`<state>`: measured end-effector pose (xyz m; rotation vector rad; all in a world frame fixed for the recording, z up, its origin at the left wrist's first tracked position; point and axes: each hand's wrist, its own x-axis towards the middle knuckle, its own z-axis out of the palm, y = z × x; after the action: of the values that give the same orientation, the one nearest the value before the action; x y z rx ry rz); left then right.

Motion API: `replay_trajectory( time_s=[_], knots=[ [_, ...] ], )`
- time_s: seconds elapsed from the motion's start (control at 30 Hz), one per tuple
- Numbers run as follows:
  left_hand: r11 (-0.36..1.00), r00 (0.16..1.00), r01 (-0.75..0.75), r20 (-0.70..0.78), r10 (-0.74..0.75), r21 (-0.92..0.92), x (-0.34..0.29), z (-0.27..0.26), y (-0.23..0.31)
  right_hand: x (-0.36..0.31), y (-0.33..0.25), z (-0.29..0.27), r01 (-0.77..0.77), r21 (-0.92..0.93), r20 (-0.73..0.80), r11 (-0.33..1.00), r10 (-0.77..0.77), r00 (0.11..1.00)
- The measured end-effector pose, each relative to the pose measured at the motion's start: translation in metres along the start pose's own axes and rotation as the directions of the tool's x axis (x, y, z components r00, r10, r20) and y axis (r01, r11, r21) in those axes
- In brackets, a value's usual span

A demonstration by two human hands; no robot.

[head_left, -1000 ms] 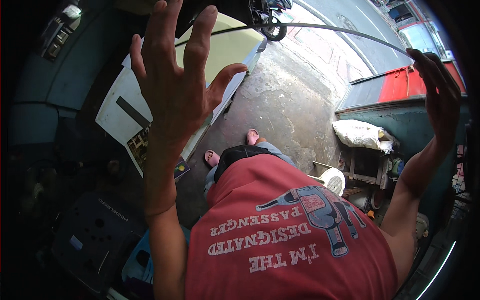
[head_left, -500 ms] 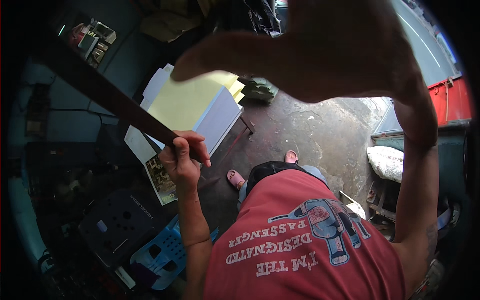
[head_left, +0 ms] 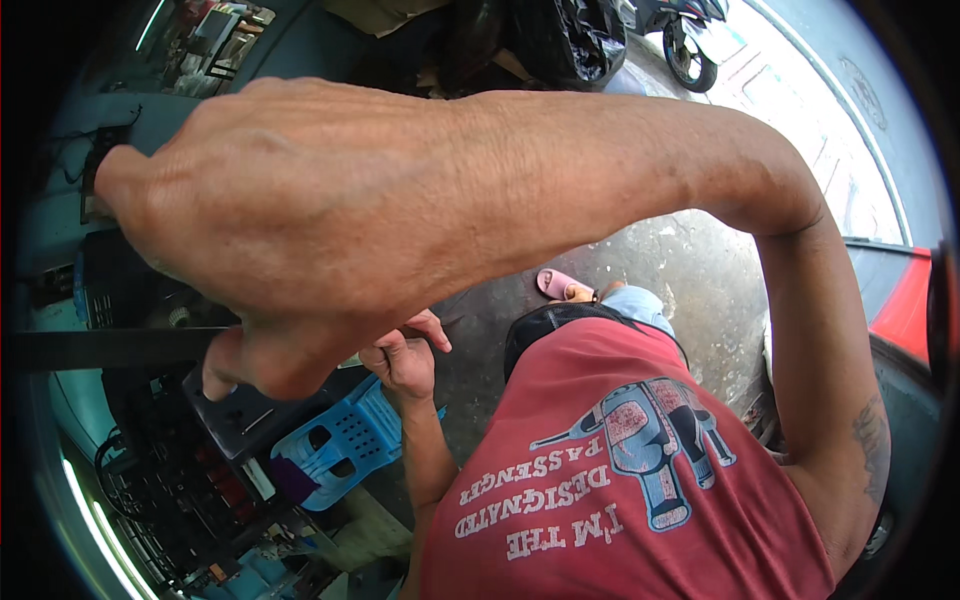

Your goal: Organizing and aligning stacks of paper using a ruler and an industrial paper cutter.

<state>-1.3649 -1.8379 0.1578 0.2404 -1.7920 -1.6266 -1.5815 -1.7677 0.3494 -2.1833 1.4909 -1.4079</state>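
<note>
Two hands logged: my right hand (head_left: 300,230) clenched around a dark flat bar (head_left: 100,348), my left hand (head_left: 405,355) just beside that bar's near end, fingers curled, grip I cannot tell, above a blue plastic crate (head_left: 345,440).

Few such things show. Taking the blue plastic basket (head_left: 340,440) as landmark: far above it and to the right, near the top edge, sits a black plastic bag (head_left: 585,40) — glossy and crumpled, bulging like a filled sack. At the basket's lower left corner lies a small purple patch (head_left: 292,478) (possibly a wrapper or label; too blurred to tell). No screen or sign can be made out anywhere around the basket.
</note>
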Motion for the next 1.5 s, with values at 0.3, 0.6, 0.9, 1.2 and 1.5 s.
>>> replay_trajectory(
  time_s=[0.3,0.6,0.9,1.2,1.5],
  knots=[
    [0.877,0.989,0.037,-0.146,0.038,0.479,0.014,0.014,-0.064,0.041,0.067,0.017,0.036,0.232,0.488,0.972,-0.148,0.86],
    [0.924,-0.02,0.379,-0.999,-0.049,-0.053,-0.012,0.068,-0.118,0.05,0.129,0.075,0.191,0.328,0.528,0.925,-0.348,0.775],
    [0.948,-0.371,-0.063,-0.875,-0.312,-0.311,0.06,0.074,-0.179,0.035,0.158,0.106,0.381,0.323,0.524,0.867,-0.499,0.69],
    [0.946,-0.167,-0.284,-0.964,-0.209,-0.156,0.069,0.049,-0.218,0.022,0.165,0.108,0.445,0.343,0.502,0.827,-0.562,0.657],
    [0.941,-0.219,-0.291,-0.945,-0.241,-0.173,0.102,0.067,-0.202,0.022,0.174,0.104,0.417,0.302,0.525,0.857,-0.515,0.677]
  ],
)
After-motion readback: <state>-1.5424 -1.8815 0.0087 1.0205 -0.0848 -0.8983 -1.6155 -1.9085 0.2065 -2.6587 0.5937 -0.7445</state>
